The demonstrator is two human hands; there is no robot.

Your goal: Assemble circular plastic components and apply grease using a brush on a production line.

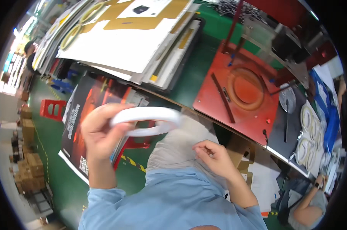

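Note:
A white ring-shaped roll of tape [152, 115], partly blurred, is pinched at its left side between the thumb and fingers of my left hand [104, 130]. It is held tilted in the air in front of me, above my grey trousers and before the table edge. My right hand [215, 155] hangs over my lap, apart from the roll, with its fingers curled in. Whether anything small lies inside those fingers is hidden.
Ahead stands a red press plate [210, 94] with a round ring [230, 86]. White sheets [104, 50] are stacked at left, with white rolls [306, 117] in clear wrap at right. A black printed carton [81, 130] stands beside my left arm; a co-worker [308, 207] sits at lower right.

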